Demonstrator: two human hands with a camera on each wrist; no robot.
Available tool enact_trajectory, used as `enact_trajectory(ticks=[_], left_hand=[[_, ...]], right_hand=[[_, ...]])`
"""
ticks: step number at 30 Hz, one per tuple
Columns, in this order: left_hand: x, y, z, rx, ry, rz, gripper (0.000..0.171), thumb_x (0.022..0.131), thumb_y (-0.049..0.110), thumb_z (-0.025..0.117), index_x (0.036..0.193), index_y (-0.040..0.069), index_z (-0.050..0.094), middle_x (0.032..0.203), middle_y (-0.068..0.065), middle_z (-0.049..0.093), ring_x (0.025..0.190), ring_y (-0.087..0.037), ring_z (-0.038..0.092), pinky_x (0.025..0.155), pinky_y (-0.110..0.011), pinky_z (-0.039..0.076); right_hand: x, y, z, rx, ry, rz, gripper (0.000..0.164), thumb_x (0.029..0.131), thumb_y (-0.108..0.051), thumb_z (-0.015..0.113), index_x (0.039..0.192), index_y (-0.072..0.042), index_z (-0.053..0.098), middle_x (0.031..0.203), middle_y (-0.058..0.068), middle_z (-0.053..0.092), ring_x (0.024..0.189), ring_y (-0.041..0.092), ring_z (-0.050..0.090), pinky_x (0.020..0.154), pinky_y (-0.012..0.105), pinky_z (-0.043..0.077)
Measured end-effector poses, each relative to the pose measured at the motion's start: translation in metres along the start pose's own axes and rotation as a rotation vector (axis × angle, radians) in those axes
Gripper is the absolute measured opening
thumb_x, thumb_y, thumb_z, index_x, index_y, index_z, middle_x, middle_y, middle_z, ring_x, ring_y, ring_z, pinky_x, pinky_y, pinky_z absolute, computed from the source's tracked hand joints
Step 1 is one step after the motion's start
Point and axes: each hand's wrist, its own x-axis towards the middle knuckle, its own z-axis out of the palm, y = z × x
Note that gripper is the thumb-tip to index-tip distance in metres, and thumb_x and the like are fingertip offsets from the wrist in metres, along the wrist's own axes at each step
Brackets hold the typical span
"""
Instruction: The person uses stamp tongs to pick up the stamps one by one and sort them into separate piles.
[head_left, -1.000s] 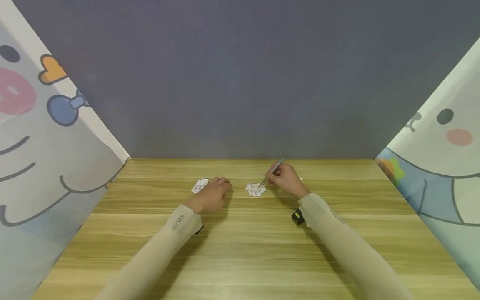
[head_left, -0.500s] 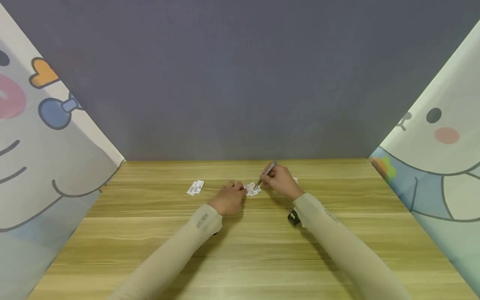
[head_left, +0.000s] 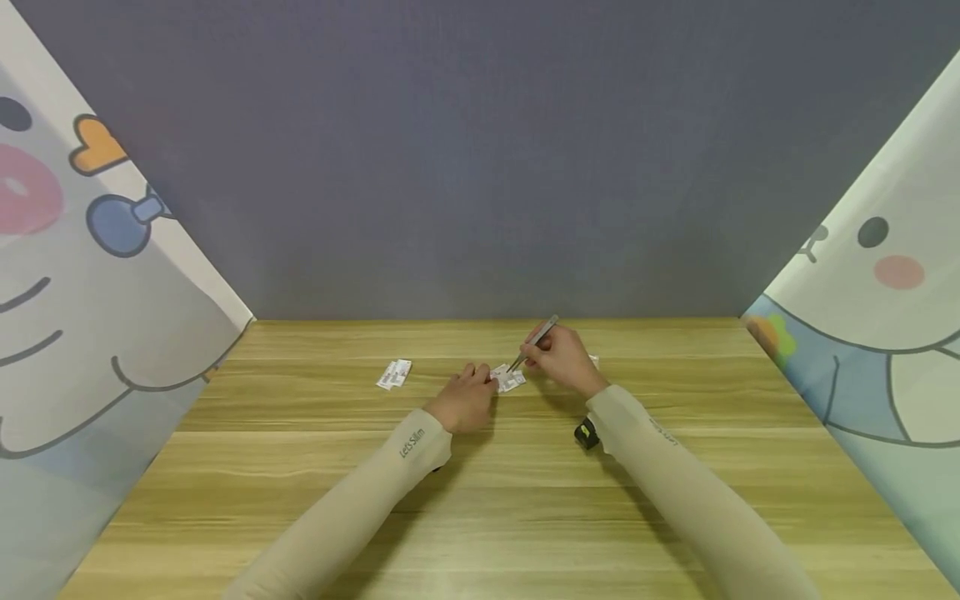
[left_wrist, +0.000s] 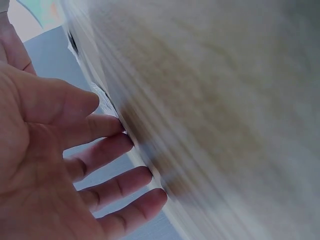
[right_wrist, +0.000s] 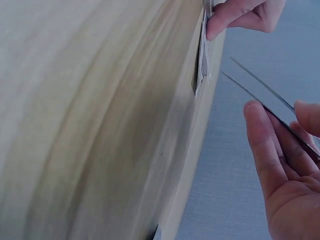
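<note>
Wht printed slips (head_left: pixel 512 381), overlapping, nr far edge of tabletop (head_left: pixel 510 517); L hand (head_left: pixel 467 402) touches them, fingers slightly apart. R hand (head_left: pixel 561 360) pinches grey metal tweezers (head_left: pixel 543 331), tips apart. More wht slips (head_left: pixel 393 374) to L, nr same edge.

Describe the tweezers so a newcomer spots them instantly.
Over the far part of the wooden table, before the grey wall, find the person's right hand. It holds the tweezers: a slim grey metal pair slanting down, tips apart, toward white printed slips. Unlike those papery slips, they are long, narrow and forked.
</note>
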Motion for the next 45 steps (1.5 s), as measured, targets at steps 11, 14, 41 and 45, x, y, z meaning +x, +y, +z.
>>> enact_trajectory(ticks=[11,14,41,45], left_hand=[[0.001,0.0,0.0,0.022,0.017,0.018,0.051,0.09,0.016,0.059,0.138,0.004,0.047,0.126,-0.005,0.042,0.106,-0.02,0.038,0.089,-0.039,0.044],[0.002,0.001,-0.001,0.029,0.016,0.021,0.051,0.09,0.017,0.06,0.138,0.004,0.048,0.126,-0.005,0.042,0.105,-0.02,0.038,0.088,-0.039,0.045],[-0.002,-0.002,-0.001,0.058,-0.004,0.068,0.047,0.091,0.016,0.06,0.136,0.004,0.05,0.128,-0.006,0.043,0.102,-0.018,0.04,0.084,-0.028,0.044],[-0.003,-0.002,-0.001,0.05,0.0,0.069,0.046,0.092,0.014,0.057,0.137,0.004,0.049,0.128,-0.006,0.042,0.103,-0.018,0.039,0.082,-0.028,0.045]], right_hand=[[-0.002,-0.001,0.001,-0.064,0.028,0.044,0.008,0.092,-0.012,0.062,0.092,-0.004,0.061,0.083,0.016,0.067,0.076,0.032,0.067,0.063,0.04,0.057],[-0.003,-0.001,0.001,-0.05,0.028,0.025,0.007,0.092,-0.012,0.063,0.091,-0.005,0.062,0.082,0.013,0.067,0.077,0.031,0.067,0.064,0.041,0.057],[-0.012,-0.022,-0.043,-0.069,0.078,-0.168,0.005,0.092,-0.006,0.061,0.093,-0.001,0.061,0.08,0.013,0.067,0.071,0.031,0.067,0.061,0.034,0.057],[-0.018,-0.025,-0.067,-0.131,0.089,-0.191,0.006,0.092,-0.007,0.062,0.093,-0.002,0.06,0.081,0.011,0.068,0.07,0.029,0.067,0.058,0.026,0.056]])
